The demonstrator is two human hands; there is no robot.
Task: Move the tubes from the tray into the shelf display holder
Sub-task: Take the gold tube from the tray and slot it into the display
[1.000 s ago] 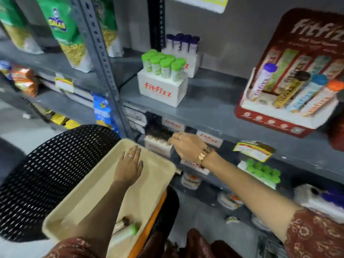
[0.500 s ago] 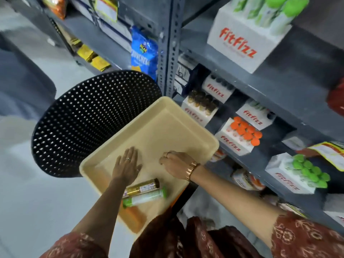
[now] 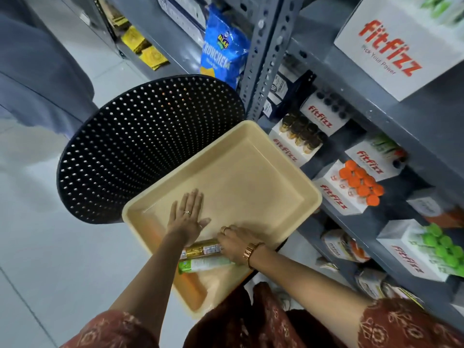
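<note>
A beige tray (image 3: 251, 184) rests in front of me beside the shelf. Two tubes lie side by side at its near end: a gold tube (image 3: 200, 249) and a green-and-white tube (image 3: 203, 264). My left hand (image 3: 187, 217) lies flat on the tray floor, fingers spread, just beyond the gold tube. My right hand (image 3: 236, 243) curls over the right ends of both tubes, fingers wrapped on the gold one. On the lower shelf a white Fitfizz holder (image 3: 283, 149) carries several brown-capped tubes.
A black perforated round basket (image 3: 140, 146) sits under the tray's left side. More Fitfizz holders hold orange-capped tubes (image 3: 361, 184) and green-capped tubes (image 3: 439, 247). A grey shelf upright (image 3: 263, 51) and a blue snack bag (image 3: 222, 51) stand behind. Pale floor lies to the left.
My view tilted down from the shelf to the tray. My right hand came back from the lower shelf and closed over the tubes' right ends. My left hand stayed flat on the tray.
</note>
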